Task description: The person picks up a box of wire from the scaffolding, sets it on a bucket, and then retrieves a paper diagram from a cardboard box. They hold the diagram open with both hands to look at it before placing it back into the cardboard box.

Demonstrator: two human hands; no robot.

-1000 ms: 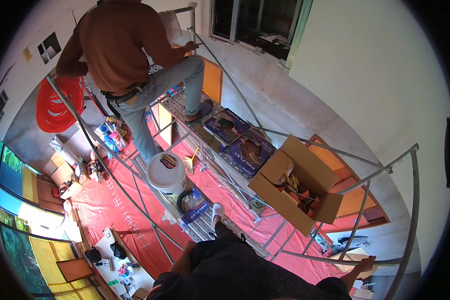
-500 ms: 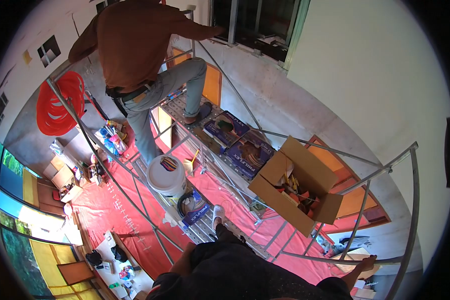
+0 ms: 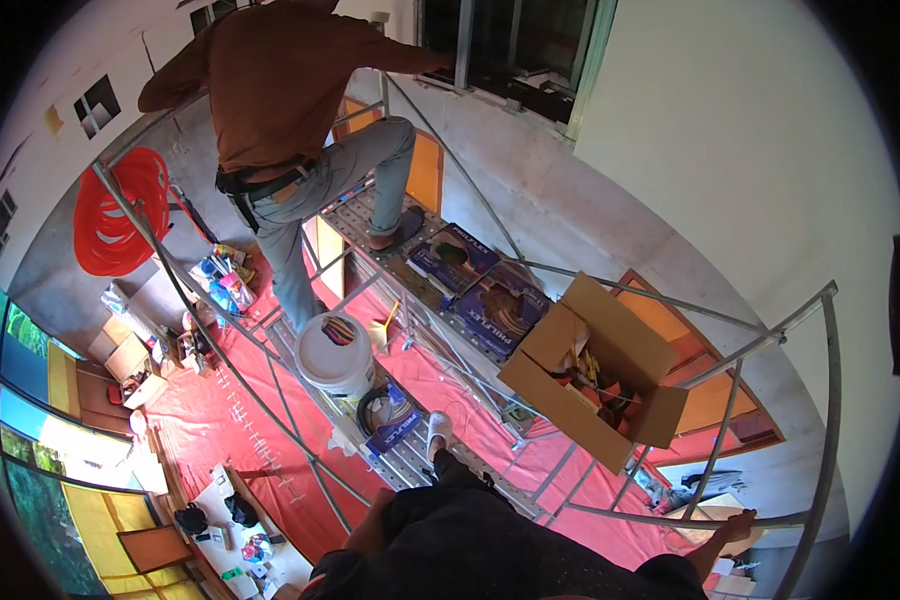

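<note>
My right hand (image 3: 738, 525) is wrapped around the metal scaffold rail (image 3: 780, 521) at the lower right. Beside my dark clothing, my left hand (image 3: 374, 522) shows only in part, near my thigh, with its fingers hidden. My foot in a light clog (image 3: 439, 428) stands on the lower perforated platform (image 3: 475, 475). Just ahead of it are an opened blue box with coiled cable (image 3: 378, 412) and a white lidded bucket (image 3: 334, 352). An open cardboard box (image 3: 660, 410) holding orange and yellow items sits on the higher platform, left of my right hand.
A co-worker in a brown top (image 3: 280, 90) straddles the two platforms, one arm reaching to the window (image 3: 510, 50). Blue cable boxes (image 3: 498, 308) lie on the upper planks. Red hose (image 3: 122, 212) hangs at the left. Red sheeting (image 3: 205, 430) covers the floor below.
The co-worker's torso has shifted slightly to the right, with the left elbow further out. My right hand stays on the rail, and the boxes and bucket stay put.
</note>
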